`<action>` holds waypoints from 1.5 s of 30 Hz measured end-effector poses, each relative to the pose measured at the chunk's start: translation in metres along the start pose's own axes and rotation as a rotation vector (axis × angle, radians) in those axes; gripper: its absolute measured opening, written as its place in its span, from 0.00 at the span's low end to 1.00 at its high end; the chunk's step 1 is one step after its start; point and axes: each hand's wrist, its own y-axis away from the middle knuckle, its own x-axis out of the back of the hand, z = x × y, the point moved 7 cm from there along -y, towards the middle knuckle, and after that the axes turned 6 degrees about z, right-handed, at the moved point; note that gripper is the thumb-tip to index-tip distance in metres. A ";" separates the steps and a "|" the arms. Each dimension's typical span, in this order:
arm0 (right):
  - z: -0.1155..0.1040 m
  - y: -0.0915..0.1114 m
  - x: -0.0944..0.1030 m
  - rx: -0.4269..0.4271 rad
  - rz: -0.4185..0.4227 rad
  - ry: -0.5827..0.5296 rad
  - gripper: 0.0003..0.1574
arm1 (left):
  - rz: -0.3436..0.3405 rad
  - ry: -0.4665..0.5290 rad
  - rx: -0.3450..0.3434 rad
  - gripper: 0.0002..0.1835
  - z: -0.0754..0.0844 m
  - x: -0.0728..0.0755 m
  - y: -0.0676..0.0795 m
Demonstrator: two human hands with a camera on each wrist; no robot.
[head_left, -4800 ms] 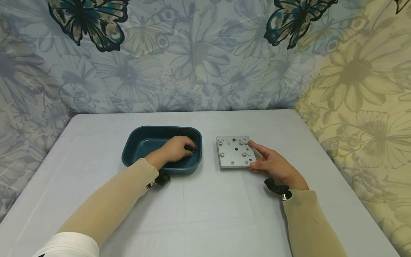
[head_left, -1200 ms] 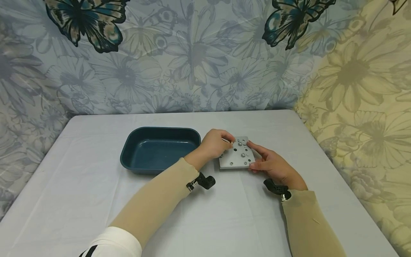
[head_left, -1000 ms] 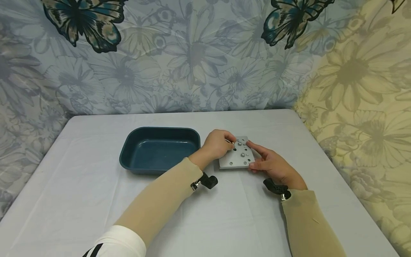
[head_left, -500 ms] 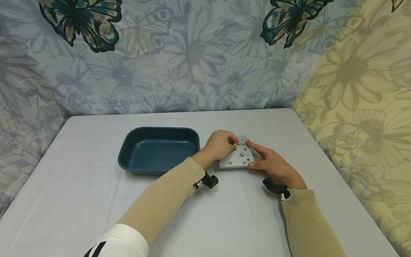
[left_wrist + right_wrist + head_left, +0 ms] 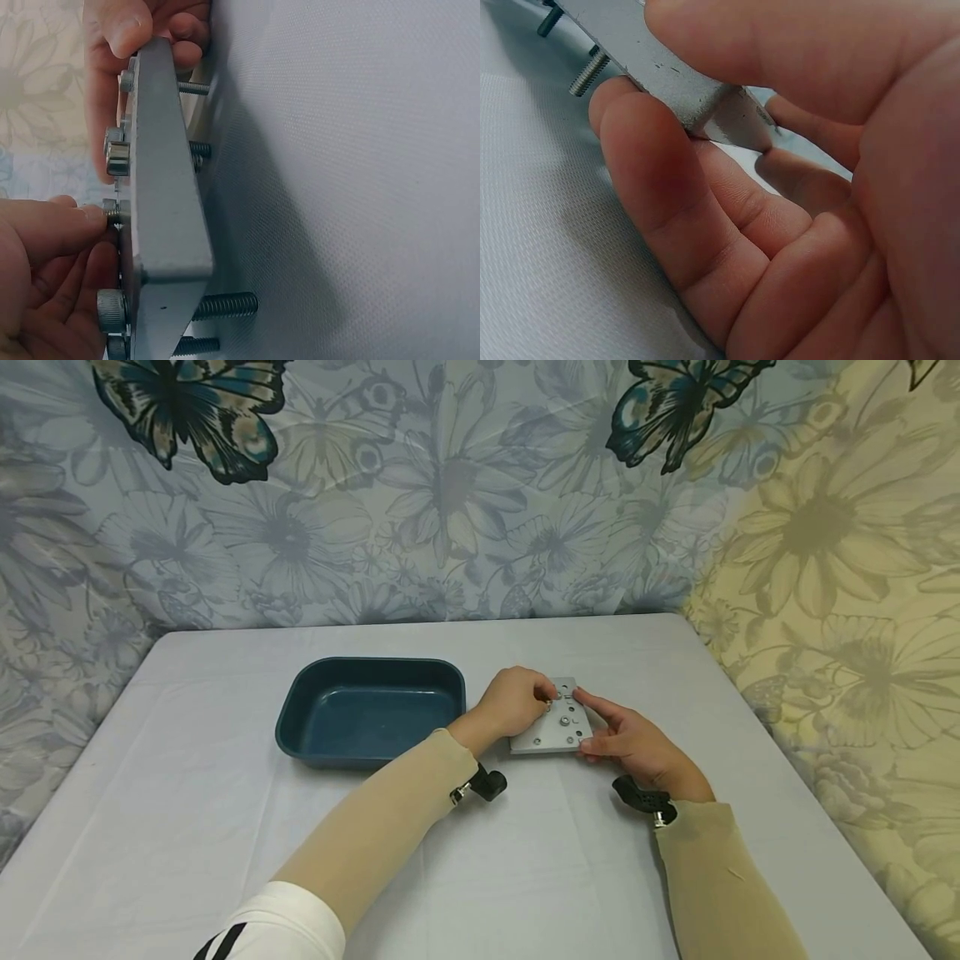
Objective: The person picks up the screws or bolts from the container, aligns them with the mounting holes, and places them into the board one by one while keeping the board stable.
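A silver metal plate [image 5: 555, 740], drilled with holes, is raised off the white cloth on its bolts; in the left wrist view threaded shanks [image 5: 225, 306] stick out underneath. Several socket-head bolts [image 5: 112, 310] sit in its top face. My left hand [image 5: 512, 702] reaches over the plate's left part, thumb and fingers pinching a small bolt [image 5: 112, 214] right at the top face. On the right edge my right hand [image 5: 643, 745] holds the plate, its thumb over one face and curled fingers [image 5: 649, 161] beneath. In the head view the left hand hides the plate's upper left.
A dark teal tray [image 5: 371, 760] stands left of the plate, close beside my left wrist. White cloth [image 5: 570, 860] covers the table, and a patterned fabric wall [image 5: 450, 527] rises along its back edge. A black wrist camera [image 5: 489, 783] hangs under my left wrist.
My left hand has come out of the tray and moved right to the plate, pinching a bolt. Over the last second it shifts slightly right, lowering the bolt. My right hand keeps its hold.
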 end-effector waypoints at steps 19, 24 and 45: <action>-0.001 -0.001 0.000 -0.003 0.010 0.013 0.57 | 0.090 0.384 0.257 0.09 -0.017 0.011 0.008; -0.001 -0.001 0.000 -0.020 0.023 0.018 0.58 | 0.197 0.777 0.487 0.10 -0.027 0.018 0.021; 0.002 0.003 0.000 -0.008 0.038 0.013 0.53 | 0.023 -0.192 0.271 0.41 -0.011 0.082 0.072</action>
